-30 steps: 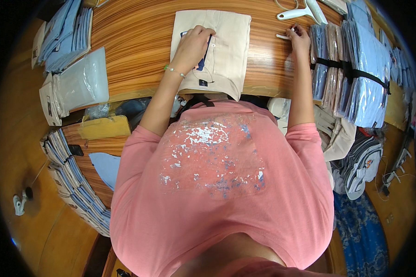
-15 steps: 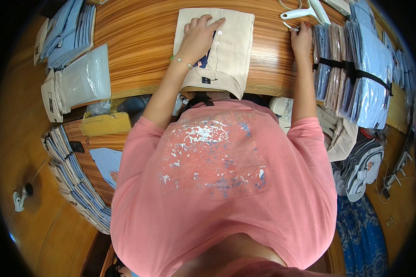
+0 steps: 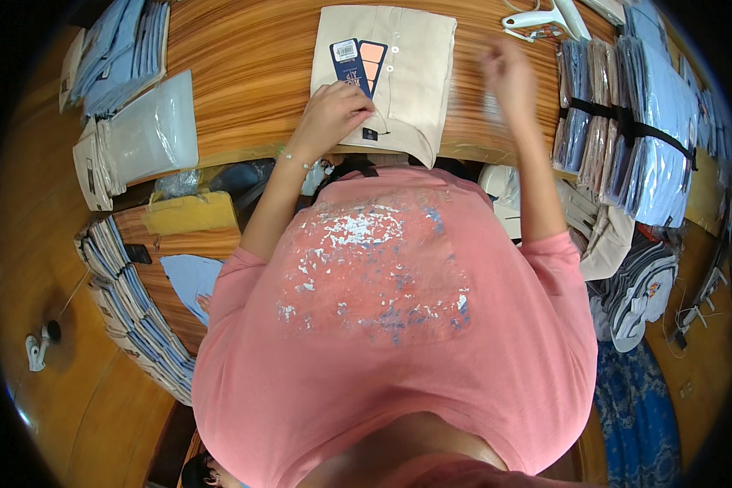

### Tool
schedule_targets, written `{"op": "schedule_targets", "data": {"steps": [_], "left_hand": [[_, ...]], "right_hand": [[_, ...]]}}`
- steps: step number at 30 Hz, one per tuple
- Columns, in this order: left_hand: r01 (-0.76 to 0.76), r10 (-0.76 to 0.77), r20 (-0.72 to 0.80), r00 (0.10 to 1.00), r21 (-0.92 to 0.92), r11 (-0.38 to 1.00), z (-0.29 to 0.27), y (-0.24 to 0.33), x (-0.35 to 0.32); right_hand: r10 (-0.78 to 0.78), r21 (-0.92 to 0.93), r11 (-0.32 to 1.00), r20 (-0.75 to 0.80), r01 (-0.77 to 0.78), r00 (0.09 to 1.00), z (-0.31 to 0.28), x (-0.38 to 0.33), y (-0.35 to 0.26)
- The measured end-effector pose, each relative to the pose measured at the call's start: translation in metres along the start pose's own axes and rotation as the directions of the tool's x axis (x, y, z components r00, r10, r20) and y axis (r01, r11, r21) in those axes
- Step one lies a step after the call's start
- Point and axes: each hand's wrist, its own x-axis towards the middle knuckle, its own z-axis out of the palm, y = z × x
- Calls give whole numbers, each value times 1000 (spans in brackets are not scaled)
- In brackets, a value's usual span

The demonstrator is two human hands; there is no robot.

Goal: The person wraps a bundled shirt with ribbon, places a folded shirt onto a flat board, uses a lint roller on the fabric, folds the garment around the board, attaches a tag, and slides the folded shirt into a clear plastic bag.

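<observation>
A folded beige shirt (image 3: 423,73) lies on the wood-grain table with its collar toward me and a button row down its middle. Two dark blue hang tags (image 3: 369,61), one with a pale barcode label and one with peach panels, rest fanned out on it. My left hand (image 3: 333,118) is closed at their lower ends, its fingertips hiding part of them. From there a thin dark string (image 3: 382,128) loops toward the collar label (image 3: 370,133). My right hand (image 3: 508,73) is lifted to the right of the shirt, smeared by motion; what it holds, if anything, is unclear.
Bagged shirts tied with a black strap (image 3: 606,118) stand at the right. Behind my right hand lies a white-handled tool (image 3: 541,18). Clear plastic bags (image 3: 154,122) and blue shirts (image 3: 126,61) are stacked at the left. A person's fingers (image 3: 204,302) show beside blue cloth.
My left hand has slid back toward the collar, and the tags now lie uncovered and fanned. My right hand has left the white tool and moved a little left.
</observation>
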Motion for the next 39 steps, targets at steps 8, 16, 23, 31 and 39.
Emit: {"op": "schedule_targets", "data": {"steps": [8,16,23,31,39], "left_hand": [[-55,74,-174,982,111,992,20,-7,-8],[-68,75,-181,981,41,997,29,-17,-9],[-84,90,-104,991,57,995,29,-22,-6],[-196,209,-131,969,101,975,26,-22,-6],[-214,226,-102,969,114,970,31,-27,0]], "right_hand": [[-364,88,931,204,353,909,69,-75,-46],[-411,29,910,198,413,890,73,-80,-49],[-327,93,945,208,314,922,77,-77,-47],[-359,49,933,183,357,915,75,-79,-56],[-363,-34,925,216,379,906,79,-81,-65]]}}
